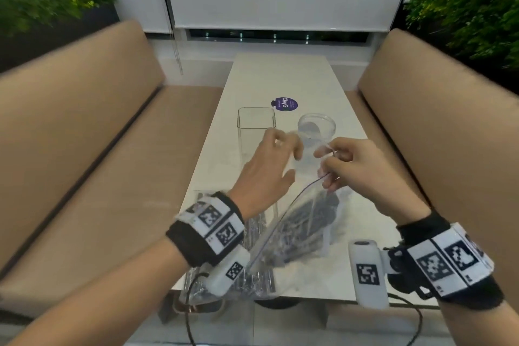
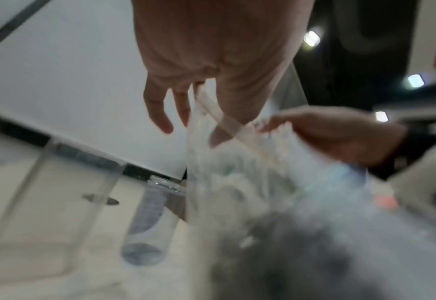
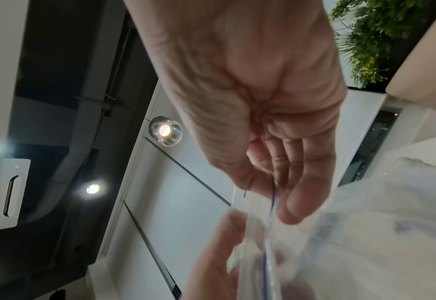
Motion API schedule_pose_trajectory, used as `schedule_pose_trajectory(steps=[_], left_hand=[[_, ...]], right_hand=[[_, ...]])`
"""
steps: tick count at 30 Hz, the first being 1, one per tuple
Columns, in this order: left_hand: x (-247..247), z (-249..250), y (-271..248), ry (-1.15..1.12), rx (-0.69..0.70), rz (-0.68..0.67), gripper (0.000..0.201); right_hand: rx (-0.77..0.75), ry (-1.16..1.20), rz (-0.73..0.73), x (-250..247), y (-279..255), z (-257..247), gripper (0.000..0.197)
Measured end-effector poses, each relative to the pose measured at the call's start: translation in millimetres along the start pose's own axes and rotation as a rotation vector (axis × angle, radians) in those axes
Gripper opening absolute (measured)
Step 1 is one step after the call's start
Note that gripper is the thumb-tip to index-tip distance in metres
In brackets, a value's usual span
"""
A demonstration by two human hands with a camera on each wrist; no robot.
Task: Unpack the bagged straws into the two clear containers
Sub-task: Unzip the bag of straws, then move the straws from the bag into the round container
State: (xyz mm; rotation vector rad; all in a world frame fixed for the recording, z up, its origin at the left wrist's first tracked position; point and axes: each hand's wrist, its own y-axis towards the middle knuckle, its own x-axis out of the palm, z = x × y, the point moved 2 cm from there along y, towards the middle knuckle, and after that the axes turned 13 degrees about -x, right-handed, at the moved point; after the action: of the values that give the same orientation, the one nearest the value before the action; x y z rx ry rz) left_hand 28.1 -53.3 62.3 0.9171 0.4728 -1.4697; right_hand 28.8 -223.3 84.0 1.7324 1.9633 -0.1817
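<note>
On the near half of the white table (image 1: 280,76), head view: one clear zip bag (image 1: 297,222) of dark straws (image 1: 306,219), raised at its mouth and slanting from 1 o'clock down to 7 o'clock, its lower end at the table's near edge. Right hand (image 1: 356,166), at 2 o'clock of the bag, pinches the bag's top edge with curled fingers. Left hand (image 1: 266,168), at 11 o'clock of the bag, fingers spread and loosely bent, close by the bag mouth; whether it touches the film cannot be told. Square clear container (image 1: 256,132), upright, at 12 o'clock beyond the left hand; round clear container (image 1: 316,132), upright, just to its right, behind the bag mouth. Purple round sticker (image 1: 284,104) beyond both. Tan bench seats (image 1: 84,126) flank the table. Left wrist view, blurred: left hand (image 2: 211,67) with fingers spread, bag (image 2: 237,172) hanging below it, right hand (image 2: 339,134) at 3 o'clock gripping the bag edge, square container (image 2: 57,192) at 8 o'clock, round container (image 2: 147,223) at 6 o'clock. Right wrist view: right hand (image 3: 263,132), thumb and fingers closed on the bag (image 3: 365,233) at its blue zip line (image 3: 271,203); left hand (image 3: 216,253) at 6 o'clock beside the film.
</note>
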Motion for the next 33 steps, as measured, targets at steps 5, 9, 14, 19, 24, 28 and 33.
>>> schedule_pose_trajectory(steps=[5, 9, 14, 19, 24, 28, 33], left_hand=[[-1.2, -57.4, -11.7, 0.230, -0.248, -0.393, 0.051], [-49.5, -70.7, -14.2, 0.215, -0.331, -0.526, 0.068], [-35.7, -10.5, -1.2, -0.668, -0.526, -0.473, 0.056], [-57.2, -22.2, 14.1, -0.808, -0.493, -0.266, 0.046], [-45.0, -24.1, -0.8, -0.326, -0.365, -0.493, 0.095], [-23.5, -17.0, -2.8, -0.461, -0.370, -0.637, 0.122], [-28.4, -35.1, -1.9, -0.189, -0.268, -0.596, 0.123]], right_hand=[[-0.054, -0.153, 0.081, -26.6, -11.1, 5.1, 0.013], [0.007, -0.331, 0.109, -51.5, -25.1, 12.7, 0.015], [-0.240, -0.353, -0.098, 18.1, -27.8, 2.5, 0.067], [-0.023, -0.458, -0.018, -27.7, -24.5, 21.7, 0.036], [0.185, 0.002, -0.125, -26.2, -27.7, 31.6, 0.028], [0.241, 0.264, -0.034, -6.5, -23.8, 42.1, 0.019], [0.289, 0.177, 0.060, -28.2, -25.7, 73.7, 0.019]])
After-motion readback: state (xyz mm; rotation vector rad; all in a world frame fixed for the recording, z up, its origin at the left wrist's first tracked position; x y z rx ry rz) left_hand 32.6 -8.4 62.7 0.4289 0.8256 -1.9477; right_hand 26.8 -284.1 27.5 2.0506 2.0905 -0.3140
